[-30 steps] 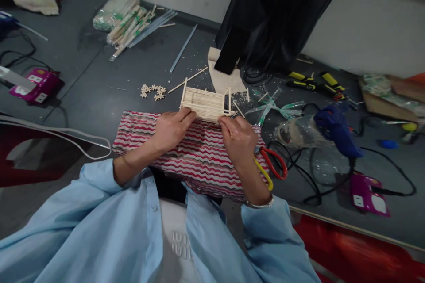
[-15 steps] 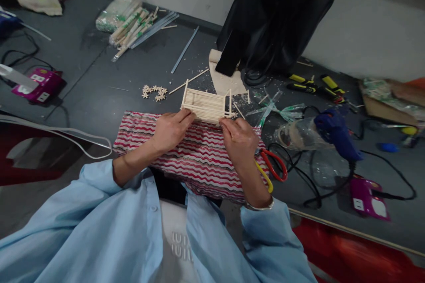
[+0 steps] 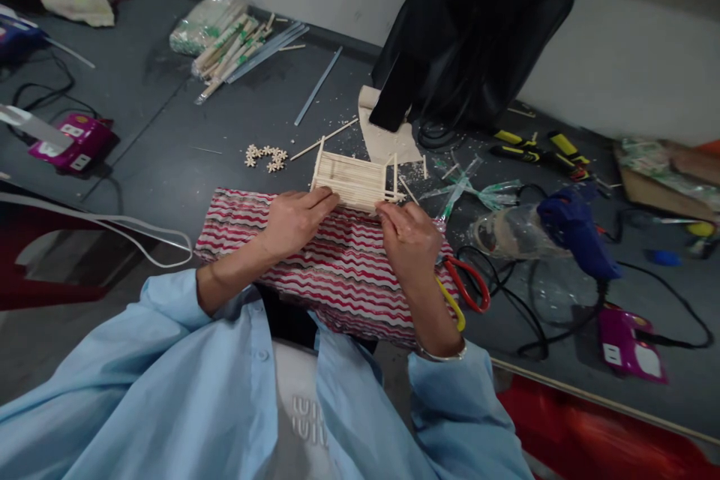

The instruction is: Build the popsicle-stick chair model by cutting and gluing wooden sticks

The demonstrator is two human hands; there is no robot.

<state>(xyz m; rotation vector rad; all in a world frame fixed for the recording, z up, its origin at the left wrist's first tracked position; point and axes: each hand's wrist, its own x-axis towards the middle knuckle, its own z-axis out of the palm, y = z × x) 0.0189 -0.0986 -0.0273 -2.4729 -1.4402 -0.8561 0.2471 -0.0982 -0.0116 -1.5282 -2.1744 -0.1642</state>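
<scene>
A small model built of thin wooden sticks [image 3: 354, 176] rests at the far edge of a red-and-white striped cloth [image 3: 315, 270]. Short posts stand up at its corners. My left hand [image 3: 297, 221] grips its near left side, fingers together. At the near right corner, my right hand [image 3: 409, 232] pinches the frame between thumb and fingers. The exact fingertip contact is partly hidden. Beyond the model lie a loose wooden stick [image 3: 325, 139] and a cluster of little wooden flower shapes [image 3: 266, 157].
To the right are red-and-yellow-handled pliers [image 3: 469, 285], a blue glue gun [image 3: 579, 229], a plastic bottle [image 3: 500, 232] and cables. A phone [image 3: 397, 94] leans on a black bag [image 3: 472, 37]. Bagged sticks [image 3: 230, 52] and a purple power box [image 3: 73, 141] are on the left.
The view has shifted slightly, so everything sits a little further right. The left fingers have slid slightly along the model's near edge; both hands keep their hold.
</scene>
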